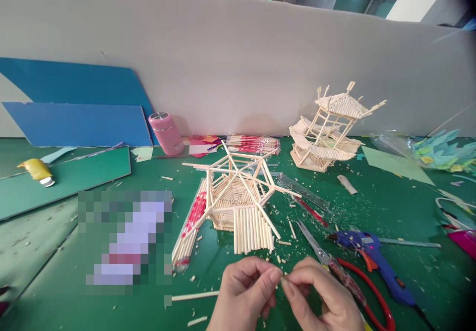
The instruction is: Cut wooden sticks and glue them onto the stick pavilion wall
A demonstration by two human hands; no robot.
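My left hand (247, 291) and my right hand (320, 291) meet at the front of the table, fingertips pinched together. Whatever lies between them is too small to make out. A thin wooden stick (195, 296) runs up to the left hand's edge; whether the hand touches it, I cannot tell. Just beyond my hands stands a small pavilion frame of wooden sticks (236, 199), with a panel of side-by-side sticks (253, 229) slanting down its near side. Beside the right hand lie red-handled scissors (344, 271) and a blue glue gun (375, 256).
Farther back stands a finished-looking stick pavilion (329, 133). A pink bottle (166, 134) and stick packs (253, 144) are near the grey partition (230, 63). Another stick pack (191, 224) lies left of the frame. A yellow cutter (36, 170) rests on the green board (92, 167). Scraps litter the tabletop.
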